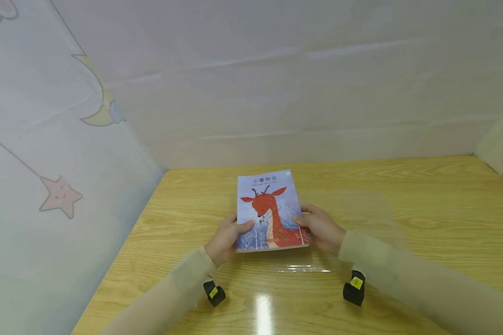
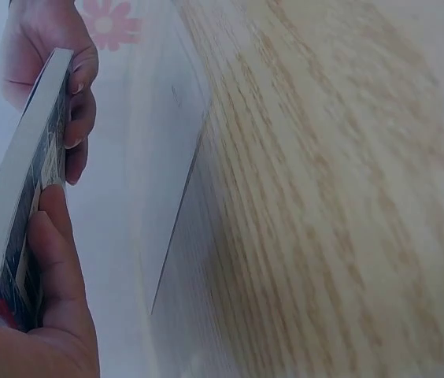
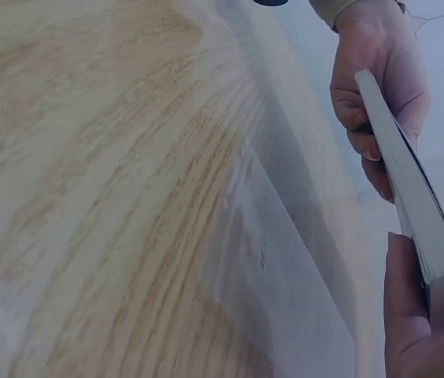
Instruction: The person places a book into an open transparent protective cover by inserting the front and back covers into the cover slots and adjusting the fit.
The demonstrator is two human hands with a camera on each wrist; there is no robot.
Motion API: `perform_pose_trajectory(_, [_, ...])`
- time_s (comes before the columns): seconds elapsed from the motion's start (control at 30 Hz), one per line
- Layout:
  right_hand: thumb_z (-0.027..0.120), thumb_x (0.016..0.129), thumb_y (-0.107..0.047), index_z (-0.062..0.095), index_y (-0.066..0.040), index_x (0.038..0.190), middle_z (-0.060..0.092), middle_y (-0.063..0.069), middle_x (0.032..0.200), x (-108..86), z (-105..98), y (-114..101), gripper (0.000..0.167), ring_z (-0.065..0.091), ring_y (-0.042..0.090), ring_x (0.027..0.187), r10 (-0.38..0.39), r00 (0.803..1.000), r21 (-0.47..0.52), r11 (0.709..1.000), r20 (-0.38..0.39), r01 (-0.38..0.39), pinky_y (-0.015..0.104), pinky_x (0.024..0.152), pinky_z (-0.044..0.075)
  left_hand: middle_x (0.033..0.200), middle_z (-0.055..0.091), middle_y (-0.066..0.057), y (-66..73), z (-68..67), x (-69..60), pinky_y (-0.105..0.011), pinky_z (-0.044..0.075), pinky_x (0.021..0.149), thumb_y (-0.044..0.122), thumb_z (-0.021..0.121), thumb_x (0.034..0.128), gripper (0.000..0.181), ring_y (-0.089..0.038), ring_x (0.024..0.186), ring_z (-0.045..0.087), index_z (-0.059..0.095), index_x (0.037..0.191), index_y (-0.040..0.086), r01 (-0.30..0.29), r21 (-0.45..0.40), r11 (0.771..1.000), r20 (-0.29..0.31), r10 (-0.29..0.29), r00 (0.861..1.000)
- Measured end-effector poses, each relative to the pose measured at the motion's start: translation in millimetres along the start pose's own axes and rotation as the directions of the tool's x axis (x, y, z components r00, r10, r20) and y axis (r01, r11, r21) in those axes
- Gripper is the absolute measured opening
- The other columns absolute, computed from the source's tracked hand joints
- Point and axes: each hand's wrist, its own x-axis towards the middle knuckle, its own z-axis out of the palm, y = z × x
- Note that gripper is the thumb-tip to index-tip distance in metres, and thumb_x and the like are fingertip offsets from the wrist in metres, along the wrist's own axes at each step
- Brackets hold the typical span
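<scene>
A pale wall [image 1: 251, 93] backs the wooden table [image 1: 176, 204]. On the table, partly under the hands and reaching off to their right, lies clear film [image 3: 285, 276], perhaps a flat bag. The book [image 1: 270, 209], with a red deer [image 1: 276, 221] on its cover, is held up over the table, front towards the person; it is outside the film and looks apart from it in both wrist views. The left hand [image 1: 228, 237] and right hand [image 1: 322, 228] pinch the book at its two sides, thumbs on the cover, fingers curled behind. Smallest are the black blocks [image 1: 354, 291] below the cuffs. As I judge it, the picking up is done and the grip looks settled; setting the book down is not yet done, and whether the film belongs with it I cannot tell
</scene>
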Motion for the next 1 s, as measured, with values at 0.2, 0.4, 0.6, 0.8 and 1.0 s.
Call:
perform_pose_trajectory(0.2, [0.042,0.102,-0.004,0.02,0.014,0.145,0.05,0.025,0.127,-4.3,-4,1,0.052,0.061,0.01,0.088,0.005,1.0,-0.014,1.0,-0.006,-0.005,0.028,0.074,0.054,0.103,0.068,-0.009,-0.7,2.8,-4.7,-0.031,0.054,0.075,0.011,0.057,0.0981,0.037,-0.013,0.083,0.066,0.048,0.131,-0.005,0.016,0.037,0.999,0.02,-0.017,1.0])
perform_pose_trajectory(0.4, [0.041,0.102,-0.005,0.017,0.013,0.145,0.044,0.027,0.132,-10.2,-9,1,0.052,0.059,0.012,0.093,0.002,1.0,-0.004,1.0,0.008,-0.002,0.03,0.078,0.053,0.105,0.068,-0.01,-0.8,7.5,-5.1,-0.031,0.054,0.076,0.01,0.053,0.0999,0.037,-0.012,0.084,0.065,0.047,0.133,-0.007,0.018,0.039,0.999,0.045,-0.02,0.999])
perform_pose_trajectory(0.6, [0.04,0.102,-0.004,0.018,0.012,0.145,0.048,0.022,0.126,-12.5,-14,2,0.051,0.06,0.011,0.091,0.02,1.0,0.015,1.0,-0.001,-0.02,0.03,0.079,0.053,0.105,0.067,-0.01,-1.4,12.2,-6.1,-0.032,0.054,0.077,0.008,0.05,0.1007,0.036,-0.012,0.085,0.065,0.046,0.133,-0.009,0.008,0.03,1.0,0.087,-0.011,0.996])
perform_pose_trajectory(0.8, [0.042,0.101,-0.004,0.022,0.013,0.143,0.05,0.022,0.125,-16.2,-17,2,0.05,0.059,0.012,0.092,0.028,1.0,-0.009,1.0,-0.013,-0.028,0.03,0.08,0.053,0.107,0.067,-0.013,-3.6,15.7,-8.0,-0.034,0.055,0.078,0.008,0.05,0.1005,0.037,-0.012,0.084,0.064,0.046,0.132,-0.01,-0.004,0.033,0.999,0.099,0.0,0.995])
perform_pose_trajectory(1.0, [0.045,0.101,-0.006,0.022,0.014,0.143,0.056,0.016,0.117,-17.8,-22,4,0.052,0.061,0.009,0.088,0.022,1.0,-0.028,0.999,-0.007,-0.022,0.029,0.076,0.054,0.108,0.066,-0.014,-5.3,17.3,-8.6,-0.035,0.055,0.078,0.008,0.051,0.1005,0.038,-0.012,0.084,0.065,0.043,0.133,-0.01,0.0,0.029,1.0,0.11,-0.003,0.994])
